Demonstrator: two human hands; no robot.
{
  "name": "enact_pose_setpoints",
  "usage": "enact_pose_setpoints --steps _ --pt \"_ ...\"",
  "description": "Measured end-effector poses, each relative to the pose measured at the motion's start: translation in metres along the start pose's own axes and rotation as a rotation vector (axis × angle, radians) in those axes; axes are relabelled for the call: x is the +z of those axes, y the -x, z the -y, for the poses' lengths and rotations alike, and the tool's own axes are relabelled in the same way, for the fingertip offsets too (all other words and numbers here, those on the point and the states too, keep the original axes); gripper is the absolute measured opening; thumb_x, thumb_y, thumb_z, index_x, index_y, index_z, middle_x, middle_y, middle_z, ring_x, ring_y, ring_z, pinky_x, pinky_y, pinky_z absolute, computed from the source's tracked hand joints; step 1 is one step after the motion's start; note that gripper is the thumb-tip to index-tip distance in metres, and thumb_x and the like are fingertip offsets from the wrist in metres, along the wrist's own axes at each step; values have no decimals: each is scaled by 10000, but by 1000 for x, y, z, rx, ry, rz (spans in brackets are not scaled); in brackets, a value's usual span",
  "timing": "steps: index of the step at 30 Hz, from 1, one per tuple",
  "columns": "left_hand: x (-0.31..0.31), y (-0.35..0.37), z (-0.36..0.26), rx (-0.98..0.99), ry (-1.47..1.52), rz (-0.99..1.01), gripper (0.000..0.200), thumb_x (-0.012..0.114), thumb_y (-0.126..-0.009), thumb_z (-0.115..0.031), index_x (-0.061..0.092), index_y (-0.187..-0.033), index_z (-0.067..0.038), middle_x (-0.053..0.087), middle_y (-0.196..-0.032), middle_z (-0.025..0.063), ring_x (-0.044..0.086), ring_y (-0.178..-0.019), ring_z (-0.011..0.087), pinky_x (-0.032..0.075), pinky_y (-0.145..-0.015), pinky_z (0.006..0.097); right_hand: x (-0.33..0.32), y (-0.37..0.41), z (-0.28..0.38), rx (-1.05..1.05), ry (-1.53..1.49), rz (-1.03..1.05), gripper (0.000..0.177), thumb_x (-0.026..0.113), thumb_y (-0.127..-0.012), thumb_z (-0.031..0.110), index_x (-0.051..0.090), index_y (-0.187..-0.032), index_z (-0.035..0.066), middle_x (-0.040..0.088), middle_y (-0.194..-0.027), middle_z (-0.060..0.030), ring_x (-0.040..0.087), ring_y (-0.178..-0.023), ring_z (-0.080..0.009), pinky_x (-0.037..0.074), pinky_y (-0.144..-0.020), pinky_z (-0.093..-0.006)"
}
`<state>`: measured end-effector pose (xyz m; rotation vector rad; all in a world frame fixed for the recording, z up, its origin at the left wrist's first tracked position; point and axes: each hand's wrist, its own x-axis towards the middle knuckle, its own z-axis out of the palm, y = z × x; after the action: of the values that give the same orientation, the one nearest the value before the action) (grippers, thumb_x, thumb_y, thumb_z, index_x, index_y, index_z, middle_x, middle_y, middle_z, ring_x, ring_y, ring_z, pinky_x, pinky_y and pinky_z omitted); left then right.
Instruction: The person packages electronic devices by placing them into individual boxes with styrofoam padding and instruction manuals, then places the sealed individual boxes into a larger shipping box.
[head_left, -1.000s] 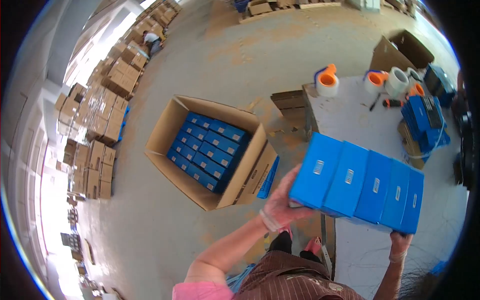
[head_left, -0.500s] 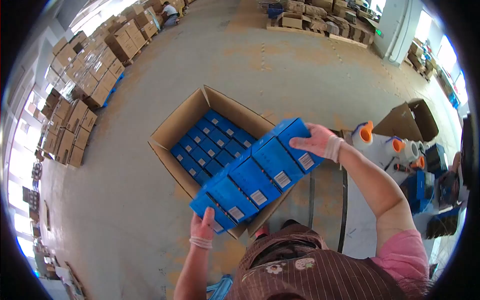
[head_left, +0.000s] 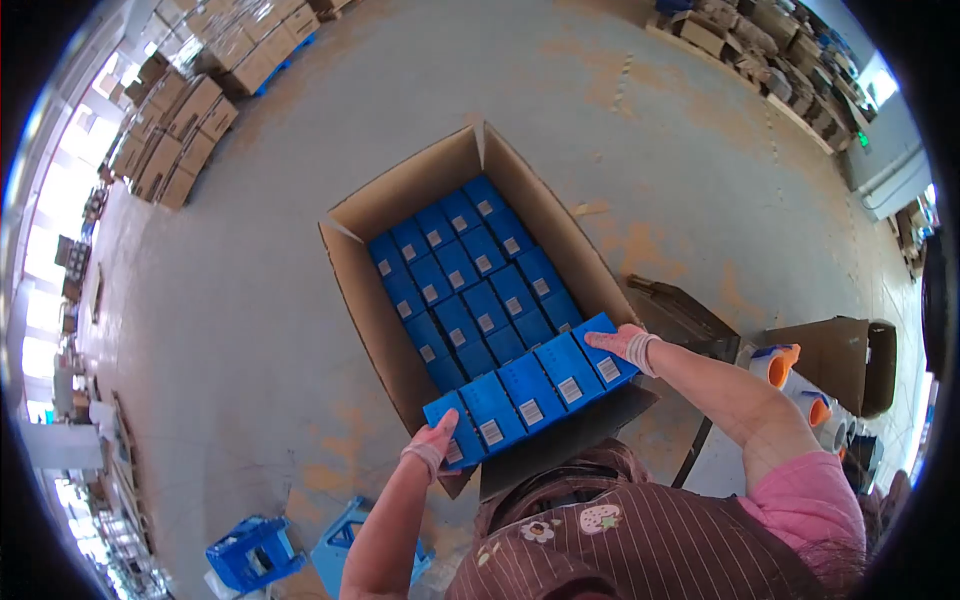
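Between my two hands I hold a row of several blue boxes (head_left: 527, 387), each with a white barcode label, pressed together side by side. My left hand (head_left: 436, 440) grips the left end of the row and my right hand (head_left: 622, 345) grips the right end; both wear thin gloves. The row is at the near end of a large open carton (head_left: 365, 310), over its opening. Inside the carton, more blue boxes (head_left: 470, 260) lie in neat rows with labels up. How deep the held row sits against the near wall is hidden.
Blue plastic stools (head_left: 255, 555) stand on the floor at lower left. To the right are tape rolls (head_left: 775, 367) on a table and an open brown carton (head_left: 835, 365). Stacked cartons (head_left: 175, 135) stand at far left, and loaded pallets (head_left: 760, 50) at far right.
The row of blue boxes has come down and nearer to me, lining up with the carton's near end. More of the boxes inside now show. My view has turned and tilted down.
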<state>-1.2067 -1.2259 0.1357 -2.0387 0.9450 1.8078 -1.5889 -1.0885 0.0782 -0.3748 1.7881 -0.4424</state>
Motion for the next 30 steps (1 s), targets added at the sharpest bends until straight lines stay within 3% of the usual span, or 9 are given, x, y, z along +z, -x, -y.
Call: enact_pose_setpoints --steps 4,6,7,11,14,19,23,26,30 --pt "20 -37 15 -77 45 -107 728 692 -789 -598 525 -1286 -93 629 -1208 130 629 -1061 334 533 -831 558 8 -2 6 127 67 -11 970 715 -695 698 546 -1291 -48 587 -1283 -217 563 -1199 -328 452 -1008 -371" --pt "37 -42 23 -14 125 -93 713 707 -796 -562 529 -1287 -76 632 -1205 125 633 -1045 317 534 -836 517 17 -25 -5 145 264 -95 1131 668 -674 754 421 -1399 -77 469 -1424 -249 455 -1322 -376 388 -1082 -381" --pt "40 -44 27 21 157 -88 706 714 -800 -544 531 -1287 -68 634 -1203 122 635 -1037 308 534 -839 496 18 -55 -33 44 154 -41 1133 697 -654 740 453 -1354 -116 508 -1375 -271 492 -1290 -374 396 -1074 -372" --pt "47 -145 104 361 230 -112 665 756 -813 -410 533 -1289 -2 634 -1203 136 641 -1014 260 522 -869 385 20 -40 -40 -36 194 -77 982 756 -673 644 523 -1309 -68 585 -1299 -232 568 -1206 -334 436 -1033 -356" --pt "47 -157 126 415 225 -62 805 783 -744 -490 513 -1318 4 623 -1248 171 620 -1112 288 476 -953 385 22 -22 -40 -128 100 -42 810 795 -718 515 566 -1271 -31 628 -1246 -194 609 -1142 -289 463 -999 -354" --pt "48 -93 105 448 17 -250 803 800 -738 -433 488 -1335 3 615 -1252 173 599 -1144 290 456 -984 383 27 -10 -51 -229 24 -60 658 807 -771 351 568 -1268 -9 650 -1217 -151 619 -1114 -246 468 -988 -349" --pt "51 -46 88 465 81 -269 845 813 -725 -406 449 -1368 3 597 -1269 179 588 -1153 307 441 -1005 388 24 -1 -49 -302 29 -18 744 836 -739 387 535 -1287 -16 648 -1213 -148 614 -1114 -247 466 -992 -341" --pt "45 -72 126 541 146 -249 867 813 -722 -398 427 -1378 17 586 -1279 191 583 -1156 318 426 -1022 388 29 17 -45 -280 -8 -2 806 861 -712 394 503 -1301 -23 639 -1218 -152 608 -1114 -241 468 -991 -341" --pt "48 -70 128 523 -272 -433 864 802 -736 -387 415 -1372 49 594 -1257 218 589 -1152 323 444 -1002 382 28 17 -51 -302 85 5 823 836 -748 356 447 -1365 -25 621 -1258 -159 599 -1134 -242 456 -1011 -340"
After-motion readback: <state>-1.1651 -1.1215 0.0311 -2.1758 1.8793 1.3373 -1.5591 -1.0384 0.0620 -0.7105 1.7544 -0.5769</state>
